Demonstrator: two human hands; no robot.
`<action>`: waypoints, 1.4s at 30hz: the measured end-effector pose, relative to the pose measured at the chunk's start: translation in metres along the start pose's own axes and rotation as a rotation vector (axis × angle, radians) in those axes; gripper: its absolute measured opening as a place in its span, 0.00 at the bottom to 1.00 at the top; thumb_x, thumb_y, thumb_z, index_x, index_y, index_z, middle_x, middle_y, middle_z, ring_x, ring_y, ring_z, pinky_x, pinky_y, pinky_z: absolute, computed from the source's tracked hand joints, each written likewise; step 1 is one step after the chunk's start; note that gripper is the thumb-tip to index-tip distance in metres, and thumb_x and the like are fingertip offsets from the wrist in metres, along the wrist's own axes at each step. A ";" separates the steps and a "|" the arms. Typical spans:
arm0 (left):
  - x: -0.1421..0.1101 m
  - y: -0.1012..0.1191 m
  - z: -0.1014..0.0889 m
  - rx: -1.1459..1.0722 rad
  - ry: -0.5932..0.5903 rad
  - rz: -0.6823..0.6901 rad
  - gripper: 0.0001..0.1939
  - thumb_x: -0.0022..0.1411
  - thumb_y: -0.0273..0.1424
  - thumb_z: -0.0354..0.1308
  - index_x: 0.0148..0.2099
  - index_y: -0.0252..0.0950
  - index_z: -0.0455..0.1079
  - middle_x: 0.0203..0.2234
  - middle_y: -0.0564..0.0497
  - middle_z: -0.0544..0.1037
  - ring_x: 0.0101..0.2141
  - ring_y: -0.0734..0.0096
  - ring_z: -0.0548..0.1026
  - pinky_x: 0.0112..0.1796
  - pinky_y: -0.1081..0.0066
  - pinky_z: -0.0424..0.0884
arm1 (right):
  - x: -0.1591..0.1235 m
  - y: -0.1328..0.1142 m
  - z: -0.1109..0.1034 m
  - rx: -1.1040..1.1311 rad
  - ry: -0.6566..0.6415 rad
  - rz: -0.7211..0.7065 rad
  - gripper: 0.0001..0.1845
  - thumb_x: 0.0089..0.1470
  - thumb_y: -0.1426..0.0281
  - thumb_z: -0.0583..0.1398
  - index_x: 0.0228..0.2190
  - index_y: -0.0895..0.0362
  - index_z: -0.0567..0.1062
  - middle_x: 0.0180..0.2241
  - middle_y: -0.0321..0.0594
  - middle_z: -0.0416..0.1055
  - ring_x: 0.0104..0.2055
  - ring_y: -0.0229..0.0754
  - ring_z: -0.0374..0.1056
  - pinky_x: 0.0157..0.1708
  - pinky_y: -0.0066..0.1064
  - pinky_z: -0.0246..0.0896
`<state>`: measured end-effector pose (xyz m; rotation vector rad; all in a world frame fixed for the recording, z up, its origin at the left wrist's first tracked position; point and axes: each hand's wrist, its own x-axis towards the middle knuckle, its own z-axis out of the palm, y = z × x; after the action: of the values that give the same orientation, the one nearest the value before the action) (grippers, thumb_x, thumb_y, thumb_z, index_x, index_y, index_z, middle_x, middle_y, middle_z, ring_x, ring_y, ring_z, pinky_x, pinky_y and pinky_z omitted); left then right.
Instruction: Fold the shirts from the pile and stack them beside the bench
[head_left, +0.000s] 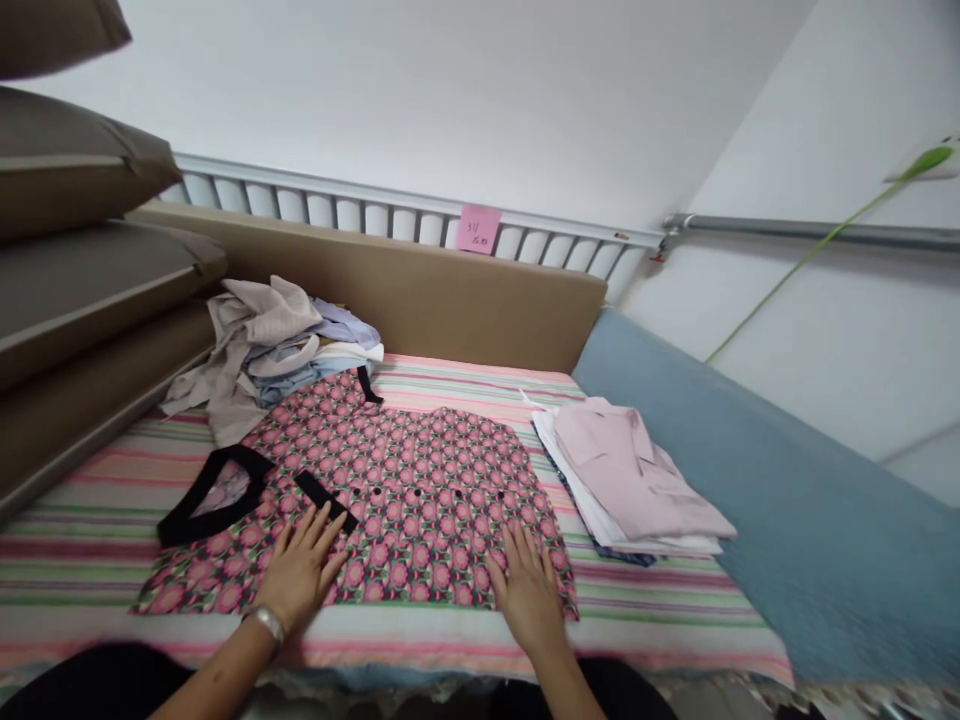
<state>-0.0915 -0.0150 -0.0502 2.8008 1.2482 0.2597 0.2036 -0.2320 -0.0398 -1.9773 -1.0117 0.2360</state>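
Observation:
A pink floral shirt (420,450) lies spread out sideways on the striped cloth, its black collar (174,522) to the left and its hem to the right. Dark buttons run along its middle. My left hand (298,562) rests flat on the shirt near a black trim strip (327,500), fingers apart, with a silver bracelet at the wrist. Over by the hem, my right hand (527,588) also lies flat with spread fingers. Neither hand grasps the fabric.
A stack of folded shirts (637,470), pale pink on top, sits to the right. Crumpled clothes (262,325) are heaped at the back left beside stacked brown cushions (90,290). A brown padded board (450,300) stands behind, before a white radiator (345,212) bearing a pink note (478,229).

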 end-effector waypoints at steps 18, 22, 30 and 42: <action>-0.004 0.002 -0.001 0.010 0.067 0.041 0.27 0.62 0.48 0.40 0.62 0.50 0.51 0.61 0.51 0.54 0.60 0.56 0.51 0.55 0.52 0.49 | 0.000 0.032 -0.031 -0.934 0.019 -0.124 0.19 0.50 0.65 0.50 0.41 0.49 0.74 0.51 0.44 0.66 0.55 0.57 0.58 0.45 0.53 0.56; -0.002 0.001 0.002 0.019 0.089 0.043 0.28 0.61 0.47 0.42 0.61 0.46 0.54 0.61 0.49 0.54 0.60 0.55 0.50 0.55 0.52 0.48 | 0.006 -0.015 -0.021 -0.744 0.028 -0.068 0.20 0.54 0.65 0.47 0.42 0.54 0.73 0.50 0.43 0.67 0.54 0.46 0.59 0.55 0.43 0.47; 0.000 -0.003 0.009 0.052 0.110 0.065 0.28 0.60 0.45 0.45 0.61 0.44 0.55 0.61 0.48 0.55 0.60 0.56 0.51 0.55 0.53 0.47 | 0.083 -0.006 -0.058 -0.480 -0.090 0.287 0.15 0.50 0.67 0.53 0.38 0.55 0.74 0.38 0.40 0.74 0.40 0.40 0.68 0.38 0.28 0.58; 0.001 -0.003 0.010 0.043 0.110 0.066 0.28 0.59 0.45 0.45 0.60 0.43 0.57 0.60 0.48 0.55 0.60 0.56 0.51 0.56 0.53 0.45 | 0.110 0.011 -0.035 -0.425 -0.214 0.280 0.07 0.50 0.66 0.57 0.26 0.57 0.72 0.29 0.35 0.73 0.32 0.35 0.68 0.34 0.27 0.59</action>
<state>-0.0916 -0.0120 -0.0601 2.9040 1.1978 0.4010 0.2991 -0.1760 -0.0044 -2.5280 -0.9728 0.4213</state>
